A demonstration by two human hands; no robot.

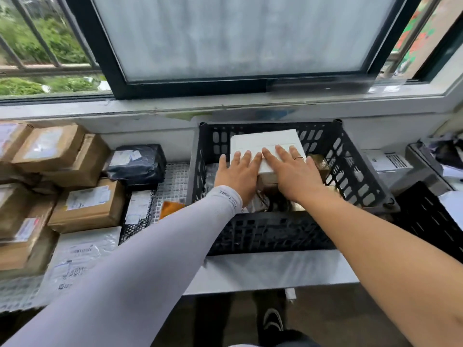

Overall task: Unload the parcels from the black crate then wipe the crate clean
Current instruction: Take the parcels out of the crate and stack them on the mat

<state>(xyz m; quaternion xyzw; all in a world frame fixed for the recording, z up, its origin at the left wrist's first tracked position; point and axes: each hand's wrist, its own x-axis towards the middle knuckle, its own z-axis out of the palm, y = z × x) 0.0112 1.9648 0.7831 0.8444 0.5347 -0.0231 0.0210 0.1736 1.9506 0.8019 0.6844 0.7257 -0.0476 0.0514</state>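
both the left hand [238,172] and right hand [292,171] are lying flat, fingers straight, gripping nothing, on the white box [265,144] inside the crate [350,171], which is risking slipping when lifted.

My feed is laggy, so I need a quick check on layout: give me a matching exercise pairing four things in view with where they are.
Things:
1. white box
2. brown parcels
3. black bag parcel
4. crate

Places:
A. stacked at far left
B. under the window, on the table
C. in the crate, under both hands
D. just left of the crate, by the wall

Pairs: 1-C, 2-A, 3-D, 4-B

The left hand and right hand lie flat on the white box.
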